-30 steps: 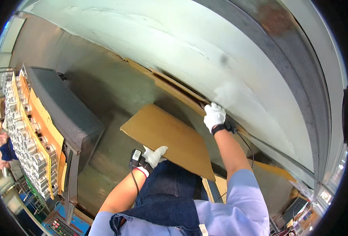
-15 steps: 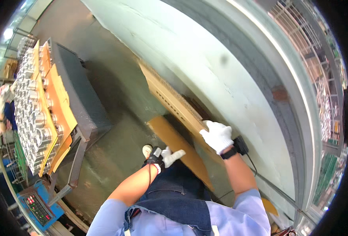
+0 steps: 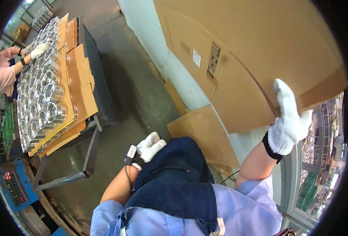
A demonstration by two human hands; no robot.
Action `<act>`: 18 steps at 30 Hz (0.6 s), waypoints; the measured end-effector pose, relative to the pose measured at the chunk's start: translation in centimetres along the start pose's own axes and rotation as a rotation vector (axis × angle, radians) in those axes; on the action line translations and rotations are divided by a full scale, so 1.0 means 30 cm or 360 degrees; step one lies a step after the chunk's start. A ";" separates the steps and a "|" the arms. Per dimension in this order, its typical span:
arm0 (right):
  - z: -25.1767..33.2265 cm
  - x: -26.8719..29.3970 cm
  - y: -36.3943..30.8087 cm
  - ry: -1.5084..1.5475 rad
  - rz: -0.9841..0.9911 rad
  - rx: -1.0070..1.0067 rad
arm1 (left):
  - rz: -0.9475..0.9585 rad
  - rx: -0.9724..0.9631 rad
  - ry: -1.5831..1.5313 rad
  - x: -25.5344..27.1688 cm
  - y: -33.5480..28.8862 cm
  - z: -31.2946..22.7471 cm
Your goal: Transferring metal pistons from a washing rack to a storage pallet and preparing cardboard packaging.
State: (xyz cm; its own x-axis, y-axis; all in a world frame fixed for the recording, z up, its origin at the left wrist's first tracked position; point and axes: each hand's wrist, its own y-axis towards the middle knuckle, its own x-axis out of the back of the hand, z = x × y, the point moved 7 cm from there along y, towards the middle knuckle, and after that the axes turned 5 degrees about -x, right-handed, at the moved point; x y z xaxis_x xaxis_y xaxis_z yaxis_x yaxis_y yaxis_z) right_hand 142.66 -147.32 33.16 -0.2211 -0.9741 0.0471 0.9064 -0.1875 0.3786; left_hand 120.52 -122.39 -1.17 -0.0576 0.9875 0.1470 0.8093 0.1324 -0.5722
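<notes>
My right hand (image 3: 288, 122), in a white knit glove, grips the edge of a large flattened cardboard box (image 3: 213, 90), with the thumb against its brown face. The box is raised at the right, and its far part runs out of view. On that face are a small white label and dark printing. My left hand (image 3: 150, 146), gloved too, hangs beside my dark blue apron (image 3: 166, 177) with the fingers apart and nothing in them. A smaller cardboard sheet (image 3: 205, 129) leans low at the pale wall, to the right of my apron.
At left, a metal-framed table (image 3: 89, 173) bears cardboard sheets (image 3: 83, 84) and many shiny metal cylinders (image 3: 50, 92). A co-worker's gloved hand (image 3: 40, 50) reaches over them. Lower left stands a blue control box (image 3: 14, 185) with lit displays. A pale wall (image 3: 138, 31) runs behind the box.
My right hand has lifted the cardboard box from beside the wall, up and to the right, its broad face now in view. My left hand has shifted slightly left. The view has turned.
</notes>
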 end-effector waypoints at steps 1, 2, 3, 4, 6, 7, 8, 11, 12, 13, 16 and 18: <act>0.015 -0.024 0.008 0.0021 -0.0086 0.0070 | -0.0072 0.0059 -0.0190 0.049 -0.031 0.016; 0.032 -0.060 0.007 0.0028 -0.0065 0.0162 | -0.0210 -0.0004 -0.0334 0.098 -0.060 0.010; 0.030 -0.086 0.007 0.0052 -0.0102 0.0127 | -0.0266 -0.0088 -0.0365 0.132 -0.088 -0.008; 0.029 -0.117 0.004 0.0116 -0.0103 0.0121 | -0.0328 -0.0117 -0.0390 0.160 -0.119 -0.023; 0.023 -0.183 -0.006 0.0170 -0.0137 0.0088 | -0.0461 -0.0226 -0.0242 0.233 -0.148 -0.088; 0.011 -0.217 -0.015 0.0302 -0.0138 0.0018 | -0.0512 -0.0254 -0.0212 0.261 -0.167 -0.119; 0.009 -0.260 -0.023 0.0267 -0.0079 -0.0005 | -0.0478 -0.0285 -0.0434 0.277 -0.177 -0.148; -0.003 -0.368 -0.019 0.0144 0.0097 -0.0202 | -0.0559 -0.0519 -0.0635 0.361 -0.244 -0.243; -0.009 -0.416 -0.014 0.0179 0.0205 -0.0233 | -0.0570 -0.0612 -0.0720 0.388 -0.259 -0.268; -0.020 -0.456 -0.010 0.0085 0.0294 -0.0270 | -0.0654 -0.0814 -0.0776 0.419 -0.291 -0.296; -0.071 -0.584 0.001 -0.0003 0.0499 -0.0299 | -0.0699 -0.0886 -0.0958 0.491 -0.360 -0.280; -0.142 -0.686 0.010 0.0197 0.0663 -0.0403 | -0.0838 -0.0779 -0.1114 0.526 -0.392 -0.225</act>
State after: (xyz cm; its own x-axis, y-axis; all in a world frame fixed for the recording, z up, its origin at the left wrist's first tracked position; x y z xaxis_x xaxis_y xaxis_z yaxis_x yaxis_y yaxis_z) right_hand 149.01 -127.86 28.37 0.2084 -0.9776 0.0305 0.9709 0.2105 0.1139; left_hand 114.03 -108.96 13.32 -0.6810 0.6626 -0.3117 0.7242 0.6724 -0.1530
